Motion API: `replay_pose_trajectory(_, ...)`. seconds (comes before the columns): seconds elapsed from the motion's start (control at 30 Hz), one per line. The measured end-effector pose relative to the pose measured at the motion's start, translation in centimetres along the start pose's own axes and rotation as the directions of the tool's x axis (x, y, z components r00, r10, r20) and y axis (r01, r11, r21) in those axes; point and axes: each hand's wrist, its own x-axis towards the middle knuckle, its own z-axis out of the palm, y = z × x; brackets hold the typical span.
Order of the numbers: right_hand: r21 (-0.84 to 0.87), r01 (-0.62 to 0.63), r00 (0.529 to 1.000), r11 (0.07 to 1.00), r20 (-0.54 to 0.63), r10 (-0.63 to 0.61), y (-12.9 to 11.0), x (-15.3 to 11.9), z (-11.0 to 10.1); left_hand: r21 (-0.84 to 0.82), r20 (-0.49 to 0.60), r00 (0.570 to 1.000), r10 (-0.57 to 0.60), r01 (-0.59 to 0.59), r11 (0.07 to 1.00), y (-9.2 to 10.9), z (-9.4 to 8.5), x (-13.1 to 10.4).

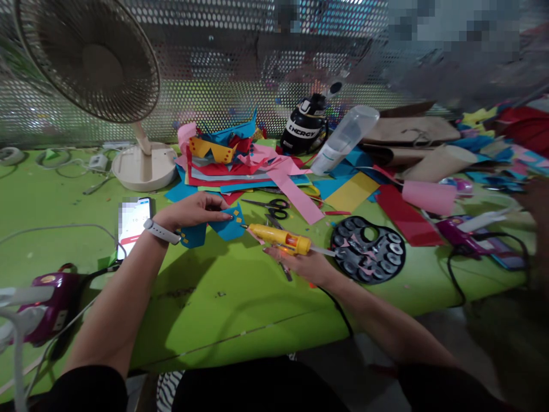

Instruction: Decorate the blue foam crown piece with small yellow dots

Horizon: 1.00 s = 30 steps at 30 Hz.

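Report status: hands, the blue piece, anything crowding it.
Left hand pinning blue paper piece to the green table. Right hand closed on yellow glue gun, nozzle at the piece's edge. Scissors lie close behind.

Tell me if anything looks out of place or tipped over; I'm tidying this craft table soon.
The clear plastic bottle lies tipped on its side across the coloured paper sheets. The black-handled scissors lie open near the yellow glue gun in the right hand.

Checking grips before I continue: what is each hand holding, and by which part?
Left hand pins the blue paper cutout by its upper edge. Right hand holds the yellow glue gun around its rear body.
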Motion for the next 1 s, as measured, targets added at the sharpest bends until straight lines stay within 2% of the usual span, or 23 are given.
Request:
replay_pose_trajectory(0.2, 0.227, -0.104, 0.994, 0.968, -0.016, 0.11, -1.3, 0.7, -0.2, -0.004, -0.008, 1.0, -0.016, 0.016, 1.0, 0.2, 0.0, -0.1)
replay_pose_trajectory(0.37, 0.261, -0.123, 0.991, 0.957, -0.01, 0.13, -1.5, 0.6, -1.5, -0.002, -0.008, 1.0, -0.017, 0.017, 1.0, 0.2, 0.0, -0.1)
replay_pose_trajectory(0.5, 0.356, -0.179, 0.979, 0.917, -0.029, 0.202, -1.8, 0.7, -1.2, 0.0, -0.002, 1.0, -0.006, 0.006, 1.0, 0.0, 0.0, -0.1)
replay_pose_trajectory(0.63, 0.306, -0.162, 0.986, 0.938, 0.007, 0.168, -2.0, 0.8, -0.9, 0.003, -0.003, 1.0, 0.0, 0.0, 1.0, 0.0, 0.0, 0.0)
replay_pose_trajectory(0.73, 0.273, -0.184, 0.982, 0.944, 0.003, 0.191, -2.0, 0.8, -0.8, 0.006, -0.002, 1.0, 0.0, 0.0, 1.0, 0.1, 0.0, -0.1)
replay_pose_trajectory(1.0, 0.343, -0.242, 0.968, 0.908, 0.018, 0.251, -1.9, 0.6, -0.1, -0.011, -0.009, 1.0, -0.008, 0.008, 1.0, 0.0, 0.2, -0.1)
